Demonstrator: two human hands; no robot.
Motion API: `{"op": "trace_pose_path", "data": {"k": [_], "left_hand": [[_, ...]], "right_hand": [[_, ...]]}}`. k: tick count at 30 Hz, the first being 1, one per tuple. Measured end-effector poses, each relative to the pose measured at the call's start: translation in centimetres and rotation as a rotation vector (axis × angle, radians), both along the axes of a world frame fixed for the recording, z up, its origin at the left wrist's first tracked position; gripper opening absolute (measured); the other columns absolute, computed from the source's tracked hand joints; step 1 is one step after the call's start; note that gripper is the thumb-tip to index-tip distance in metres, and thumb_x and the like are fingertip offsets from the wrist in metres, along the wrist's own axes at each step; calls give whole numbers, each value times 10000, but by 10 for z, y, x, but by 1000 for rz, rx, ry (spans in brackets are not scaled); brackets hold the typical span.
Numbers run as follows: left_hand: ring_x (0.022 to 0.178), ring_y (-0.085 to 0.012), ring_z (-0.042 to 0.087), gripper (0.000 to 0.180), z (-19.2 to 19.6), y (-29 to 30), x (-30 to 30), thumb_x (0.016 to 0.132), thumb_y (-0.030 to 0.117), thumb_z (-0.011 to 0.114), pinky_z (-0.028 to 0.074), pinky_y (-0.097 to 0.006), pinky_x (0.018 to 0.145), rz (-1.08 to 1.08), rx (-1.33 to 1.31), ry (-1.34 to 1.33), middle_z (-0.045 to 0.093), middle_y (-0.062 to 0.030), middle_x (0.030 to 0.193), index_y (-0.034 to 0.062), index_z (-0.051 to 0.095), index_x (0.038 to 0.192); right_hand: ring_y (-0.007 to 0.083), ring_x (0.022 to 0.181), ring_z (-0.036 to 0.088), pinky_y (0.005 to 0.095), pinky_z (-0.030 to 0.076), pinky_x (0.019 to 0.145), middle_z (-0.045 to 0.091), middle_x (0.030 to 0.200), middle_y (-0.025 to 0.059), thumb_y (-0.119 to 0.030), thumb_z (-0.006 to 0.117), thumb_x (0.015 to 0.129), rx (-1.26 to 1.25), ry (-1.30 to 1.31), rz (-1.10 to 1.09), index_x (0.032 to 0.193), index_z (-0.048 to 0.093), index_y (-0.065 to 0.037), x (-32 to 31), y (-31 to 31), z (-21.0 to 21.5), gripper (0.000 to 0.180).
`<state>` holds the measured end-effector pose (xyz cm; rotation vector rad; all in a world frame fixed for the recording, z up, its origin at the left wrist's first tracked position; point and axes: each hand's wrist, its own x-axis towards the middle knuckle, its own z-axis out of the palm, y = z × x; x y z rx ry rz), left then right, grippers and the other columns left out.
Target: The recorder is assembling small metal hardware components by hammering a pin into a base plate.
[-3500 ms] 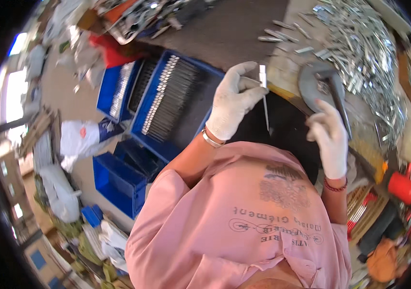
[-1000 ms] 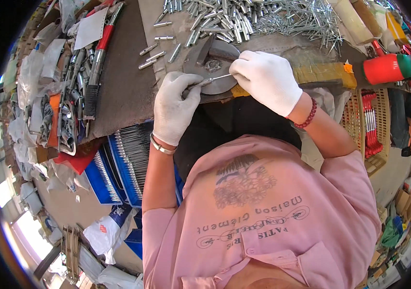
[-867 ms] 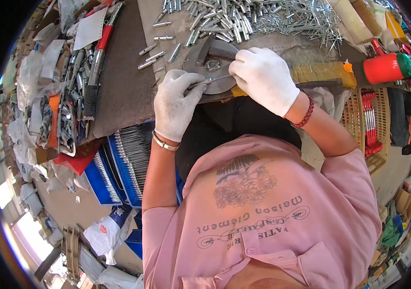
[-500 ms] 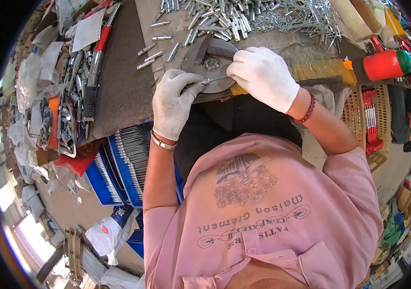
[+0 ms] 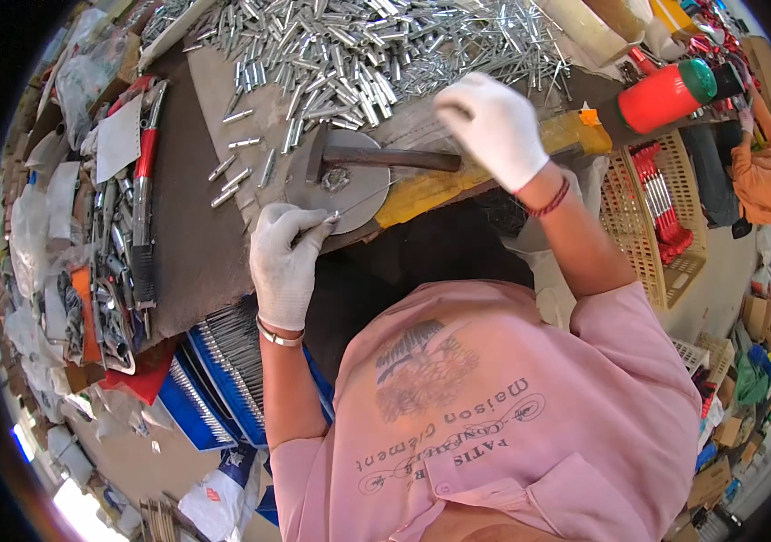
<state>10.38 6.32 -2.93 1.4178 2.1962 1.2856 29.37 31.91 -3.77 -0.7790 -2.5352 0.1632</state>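
My left hand (image 5: 284,264), in a white knitted glove, pinches a thin metal pin (image 5: 366,200) by its near end, where a small shiny piece sits at the fingertips. The pin slants up to the right over a round grey metal plate (image 5: 369,213). My right hand (image 5: 494,131), also gloved, hovers off to the right past the handle of a hammer (image 5: 394,157). Its fingers are bent and smeared by motion, so whether they hold anything does not show. The hammer lies across the plate, its head beside a small round metal piece (image 5: 335,178).
Metal sleeves (image 5: 313,54) and thin pins (image 5: 512,45) are heaped at the back. Several loose sleeves (image 5: 232,185) lie left of the plate. A red and green bottle-like thing (image 5: 665,98) is at the right, above a yellow crate (image 5: 643,235). Blue trays (image 5: 214,388) stand lower left.
My right hand has let go of the pin's far end and moved away to the right. My left hand still holds the pin. The view has shifted, and the hammer handle is uncovered.
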Motion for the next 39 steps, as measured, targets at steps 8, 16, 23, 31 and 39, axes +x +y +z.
{"op": "trace_pose_path", "data": {"k": [8, 16, 23, 31, 39], "left_hand": [[835, -261, 660, 194, -2, 0, -2, 772, -36, 836, 519, -339, 737, -16, 2, 49, 653, -106, 911, 26, 763, 941], [840, -264, 663, 193, -5, 0, -3, 767, -38, 836, 522, -342, 738, -20, 1, 36, 656, -109, 915, 24, 761, 933], [848, -260, 664, 188, -5, -1, -4, 773, -24, 839, 518, -340, 748, -20, -4, 39, 663, -110, 919, 27, 768, 939], [847, -255, 665, 179, -1, 1, -2, 775, -15, 842, 519, -343, 750, -17, -6, 34, 666, -106, 905, 31, 770, 933], [827, -260, 665, 175, -4, -1, -4, 773, -14, 842, 518, -345, 728, -6, 15, 27, 665, -111, 903, 34, 774, 927]], "right_hand": [[297, 951, 693, 393, 565, 813, 678, 989, 62, -160, 681, 946, -37, -78, -5, 1011, 743, -134, 6, 54, -12, 94], [329, 1037, 691, 398, 552, 918, 708, 1090, 110, -136, 650, 959, -227, 15, -39, 1092, 736, -91, 13, 58, -11, 164], [310, 988, 699, 395, 559, 870, 699, 1032, 98, -168, 686, 938, -218, -27, -66, 1051, 744, -113, 20, 57, -18, 138], [334, 1016, 670, 421, 542, 878, 659, 1045, 109, -183, 623, 970, -310, -327, -62, 1038, 674, -90, -3, 54, 6, 126], [171, 837, 670, 323, 556, 777, 685, 980, 56, -116, 612, 998, -514, 3, 133, 1094, 659, -66, -7, 41, 7, 119]]}}
